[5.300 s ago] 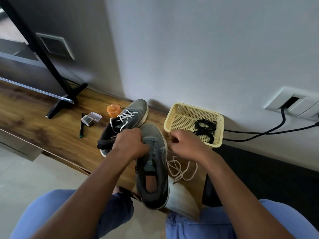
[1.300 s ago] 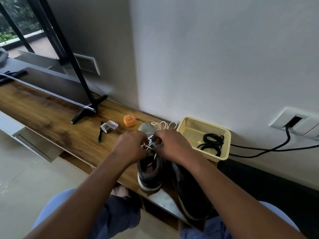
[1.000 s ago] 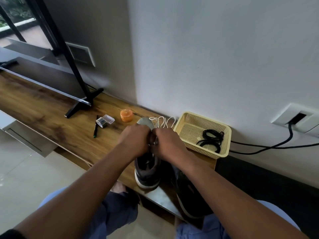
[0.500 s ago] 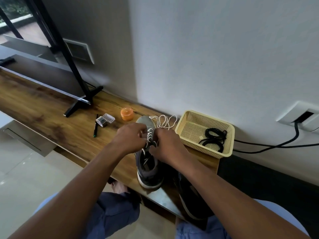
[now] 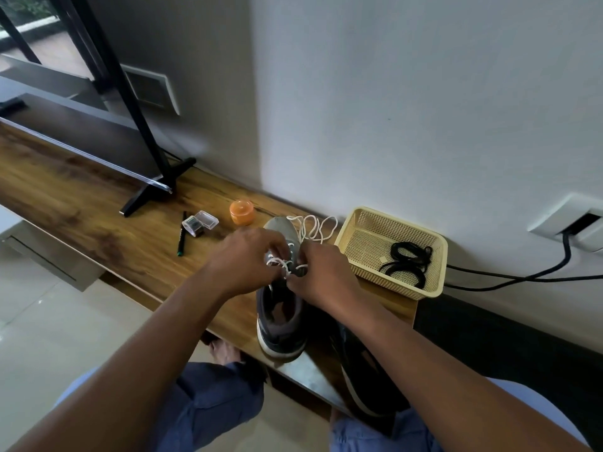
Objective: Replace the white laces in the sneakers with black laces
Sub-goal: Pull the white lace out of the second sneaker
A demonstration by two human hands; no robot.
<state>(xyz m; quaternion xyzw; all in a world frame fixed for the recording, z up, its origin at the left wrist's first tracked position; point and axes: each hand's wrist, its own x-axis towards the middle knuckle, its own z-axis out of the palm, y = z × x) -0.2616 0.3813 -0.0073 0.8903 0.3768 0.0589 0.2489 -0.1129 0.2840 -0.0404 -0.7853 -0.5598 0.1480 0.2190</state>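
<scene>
A grey sneaker [image 5: 280, 324] stands on the wooden shelf [image 5: 98, 230], toe toward the wall, its white lace [image 5: 283, 263] still threaded. My left hand [image 5: 243, 261] and my right hand [image 5: 321, 277] meet over its eyelets, and both pinch strands of that lace. A loose white lace [image 5: 315, 228] lies in loops beyond the toe. The second sneaker [image 5: 362, 376] lies on its side under my right forearm, mostly hidden. Coiled black laces [image 5: 406, 262] sit in the yellow basket [image 5: 365, 234] to the right.
An orange jar [image 5: 241, 212], a small clear box [image 5: 199, 223] and a black pen [image 5: 181, 238] lie left of the sneaker. A TV stand foot [image 5: 156, 187] stands further left. Black cables [image 5: 522, 275] run from a wall socket [image 5: 574, 223] on the right.
Earlier I held the other sneaker and pulled its white lace out. That lace now lies by the wall, and both hands work the lace of the upright sneaker.
</scene>
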